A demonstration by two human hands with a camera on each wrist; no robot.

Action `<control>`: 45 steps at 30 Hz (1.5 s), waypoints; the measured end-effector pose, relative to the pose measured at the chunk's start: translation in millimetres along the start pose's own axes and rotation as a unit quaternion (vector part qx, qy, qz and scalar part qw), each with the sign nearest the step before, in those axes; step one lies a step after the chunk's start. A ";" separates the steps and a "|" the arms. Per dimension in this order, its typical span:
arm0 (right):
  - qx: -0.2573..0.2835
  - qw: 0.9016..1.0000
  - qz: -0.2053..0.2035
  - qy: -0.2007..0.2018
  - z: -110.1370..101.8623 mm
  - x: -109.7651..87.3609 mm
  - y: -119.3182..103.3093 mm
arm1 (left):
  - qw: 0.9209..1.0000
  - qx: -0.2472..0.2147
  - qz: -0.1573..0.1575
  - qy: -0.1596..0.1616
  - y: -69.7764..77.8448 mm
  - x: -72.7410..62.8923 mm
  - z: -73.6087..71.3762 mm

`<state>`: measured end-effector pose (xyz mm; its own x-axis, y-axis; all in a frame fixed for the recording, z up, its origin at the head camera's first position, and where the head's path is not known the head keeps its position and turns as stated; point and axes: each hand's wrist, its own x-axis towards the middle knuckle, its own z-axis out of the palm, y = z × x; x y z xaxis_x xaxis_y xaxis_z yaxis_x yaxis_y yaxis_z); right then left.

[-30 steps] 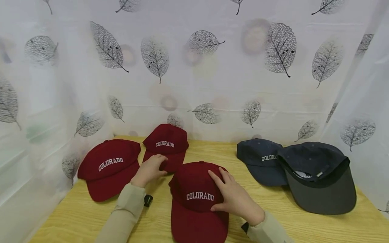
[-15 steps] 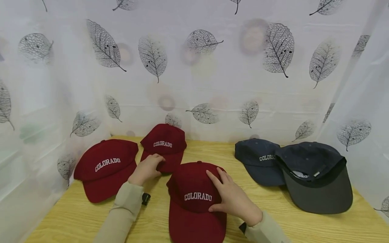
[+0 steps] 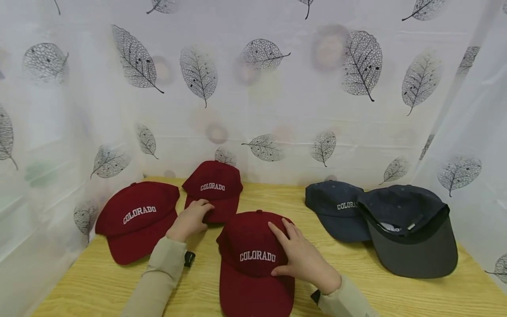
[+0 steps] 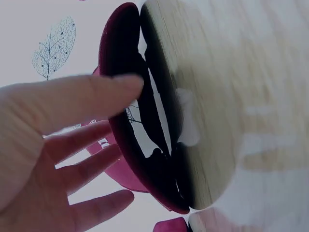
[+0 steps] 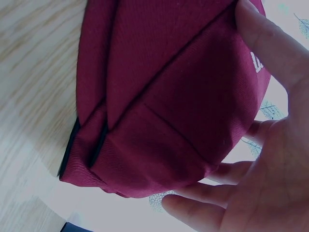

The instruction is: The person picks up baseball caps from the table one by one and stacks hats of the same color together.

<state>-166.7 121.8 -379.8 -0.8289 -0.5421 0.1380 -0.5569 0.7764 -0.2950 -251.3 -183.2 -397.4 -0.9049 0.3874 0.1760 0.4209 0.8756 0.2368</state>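
My left hand (image 3: pixel 191 219) is at the brim of a small dark red baseball cap (image 3: pixel 212 187) at the back left. In the left wrist view the thumb (image 4: pixel 104 94) lies against the brim's dark underside, with the other fingers on its far side. A larger red baseball cap (image 3: pixel 257 237), lettered COLORADO, sits at the front middle with its brim toward me. Fingers spread, my right hand (image 3: pixel 305 257) rests on the right side of its crown; the thumb lies near the lettering. The right wrist view shows the red crown (image 5: pixel 193 101) between thumb and fingers.
A third red cap (image 3: pixel 138 220) lies at the left. At the right, a navy cap (image 3: pixel 336 211) is partly covered by another navy cap (image 3: pixel 412 233), tilted with its grey underbrim showing. All are on a wooden table (image 3: pixel 198 290) before a leaf-print curtain (image 3: pixel 253 101).
The back red cap's brim has risen slightly at my left hand. My right hand stays on the front cap. The whole view has shifted a little.
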 end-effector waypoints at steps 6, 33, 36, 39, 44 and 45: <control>0.004 1.000 -0.002 -0.002 1.1 0.1 -0.8 | 1.000 0.023 0.009 0.000 0.3 -1.4 -0.8; -0.026 0.999 -0.006 0.023 3.8 0.4 -10.4 | 0.947 -0.016 0.041 0.317 24.8 -0.1 -28.9; -0.025 0.999 -0.007 0.027 5.5 3.2 -10.8 | 0.935 -0.026 0.051 0.349 30.7 -3.4 -37.0; -0.022 0.999 -0.007 0.030 7.4 7.9 -11.9 | 0.921 -0.030 0.071 0.381 36.8 -7.8 -46.0; -0.016 0.999 0.000 0.033 10.4 17.9 -14.5 | 0.897 -0.040 0.111 0.426 53.1 -18.0 -62.8; -0.014 0.999 0.002 0.033 10.8 19.9 -15.2 | 0.891 -0.042 0.119 0.436 56.8 -20.3 -66.4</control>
<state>-174.2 95.7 -382.8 -0.8326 -0.5167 0.1993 -0.5535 0.7879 -0.2698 -204.9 -160.4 -324.1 -0.4122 0.1551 0.8978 0.6303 0.7600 0.1581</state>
